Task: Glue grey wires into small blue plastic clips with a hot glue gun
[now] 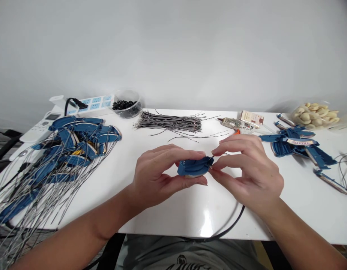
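In the middle of the view, a small blue moulded piece (194, 167) is held above the white table by my left hand (162, 172), thumb below and fingers on top. My right hand (246, 170) pinches at the piece's right end, its fingertips together around something thin like a wire, too small to make out fully. Behind my hands lies a bundle of thin dark wires (169, 122), with a few loose ones beside it.
Blue pieces with long wires (74, 146) pile up at the left, near a power strip (96, 105) and a tub of black parts (126, 107). At the right are a glue gun (231, 123), a small box (252, 118), more blue pieces (297, 144) and a container of pale items (315, 114).
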Demonstrator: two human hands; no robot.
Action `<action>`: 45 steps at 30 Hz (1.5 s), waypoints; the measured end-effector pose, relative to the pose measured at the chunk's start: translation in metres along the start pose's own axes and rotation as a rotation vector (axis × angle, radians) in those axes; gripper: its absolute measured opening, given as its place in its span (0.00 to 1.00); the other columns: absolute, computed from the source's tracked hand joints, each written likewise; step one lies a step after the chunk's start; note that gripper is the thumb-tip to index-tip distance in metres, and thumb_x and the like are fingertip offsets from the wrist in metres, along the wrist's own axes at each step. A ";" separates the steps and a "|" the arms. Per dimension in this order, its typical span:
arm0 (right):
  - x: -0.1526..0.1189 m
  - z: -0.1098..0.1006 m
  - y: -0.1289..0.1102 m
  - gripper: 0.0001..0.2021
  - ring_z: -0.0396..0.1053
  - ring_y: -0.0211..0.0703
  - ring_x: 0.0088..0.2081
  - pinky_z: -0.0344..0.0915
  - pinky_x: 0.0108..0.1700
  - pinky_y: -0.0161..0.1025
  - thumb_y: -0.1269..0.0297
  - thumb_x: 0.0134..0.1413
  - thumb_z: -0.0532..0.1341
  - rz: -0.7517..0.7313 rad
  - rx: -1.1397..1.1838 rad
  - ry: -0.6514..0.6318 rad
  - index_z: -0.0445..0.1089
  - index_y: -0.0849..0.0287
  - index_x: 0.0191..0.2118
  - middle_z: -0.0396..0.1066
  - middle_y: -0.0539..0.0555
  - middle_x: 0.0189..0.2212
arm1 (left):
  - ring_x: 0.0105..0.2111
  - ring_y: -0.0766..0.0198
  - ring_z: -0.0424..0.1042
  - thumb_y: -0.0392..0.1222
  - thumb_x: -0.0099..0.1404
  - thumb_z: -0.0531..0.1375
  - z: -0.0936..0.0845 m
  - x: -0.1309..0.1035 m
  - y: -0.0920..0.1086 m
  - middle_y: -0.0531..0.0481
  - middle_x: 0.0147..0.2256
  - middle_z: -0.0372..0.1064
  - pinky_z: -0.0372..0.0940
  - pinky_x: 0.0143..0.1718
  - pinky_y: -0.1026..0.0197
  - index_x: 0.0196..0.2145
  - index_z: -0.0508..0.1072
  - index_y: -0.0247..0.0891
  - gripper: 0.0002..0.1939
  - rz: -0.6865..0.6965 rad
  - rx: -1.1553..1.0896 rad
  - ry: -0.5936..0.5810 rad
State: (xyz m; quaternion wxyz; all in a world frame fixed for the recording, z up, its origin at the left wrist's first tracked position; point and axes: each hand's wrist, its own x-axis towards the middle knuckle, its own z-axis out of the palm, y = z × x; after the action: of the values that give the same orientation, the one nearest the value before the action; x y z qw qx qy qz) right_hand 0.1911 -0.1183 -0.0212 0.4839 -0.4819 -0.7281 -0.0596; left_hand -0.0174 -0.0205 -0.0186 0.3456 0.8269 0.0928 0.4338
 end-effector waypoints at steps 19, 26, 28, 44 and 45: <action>0.000 0.000 0.000 0.08 0.74 0.51 0.43 0.67 0.47 0.56 0.76 0.59 0.70 0.002 -0.001 0.007 0.76 0.56 0.37 0.79 0.55 0.39 | 0.38 0.61 0.82 0.38 0.57 0.78 -0.002 0.000 0.001 0.44 0.42 0.83 0.76 0.38 0.62 0.53 0.78 0.39 0.27 0.020 0.034 -0.014; 0.000 0.000 0.000 0.07 0.74 0.51 0.43 0.67 0.48 0.56 0.76 0.59 0.70 0.003 -0.001 0.007 0.76 0.56 0.38 0.78 0.55 0.39 | 0.38 0.60 0.82 0.40 0.58 0.77 -0.002 0.001 0.001 0.45 0.42 0.83 0.77 0.39 0.63 0.53 0.79 0.41 0.26 0.017 0.037 -0.010; 0.000 0.000 0.000 0.08 0.74 0.51 0.43 0.68 0.47 0.56 0.76 0.59 0.70 -0.001 -0.006 0.006 0.76 0.55 0.37 0.78 0.54 0.38 | 0.38 0.60 0.82 0.39 0.58 0.77 -0.002 0.001 0.001 0.44 0.42 0.83 0.77 0.39 0.62 0.53 0.79 0.40 0.27 0.016 0.025 -0.012; -0.002 0.000 0.001 0.08 0.73 0.51 0.44 0.67 0.49 0.57 0.76 0.59 0.70 0.004 -0.024 -0.003 0.77 0.55 0.37 0.78 0.54 0.40 | 0.37 0.62 0.81 0.41 0.59 0.77 -0.002 0.000 0.000 0.46 0.42 0.83 0.76 0.37 0.63 0.54 0.78 0.41 0.26 0.037 0.061 -0.015; -0.002 0.000 0.001 0.08 0.73 0.51 0.44 0.67 0.49 0.57 0.76 0.59 0.70 0.004 -0.022 -0.006 0.77 0.55 0.37 0.78 0.54 0.40 | 0.37 0.62 0.81 0.41 0.59 0.77 -0.002 0.000 -0.001 0.46 0.42 0.83 0.76 0.38 0.63 0.54 0.78 0.41 0.25 0.032 0.058 -0.016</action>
State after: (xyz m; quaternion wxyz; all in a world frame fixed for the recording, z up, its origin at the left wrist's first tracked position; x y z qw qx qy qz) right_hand 0.1919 -0.1185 -0.0231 0.4768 -0.4889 -0.7276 -0.0651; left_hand -0.0187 -0.0194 -0.0187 0.3154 0.8414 0.0893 0.4297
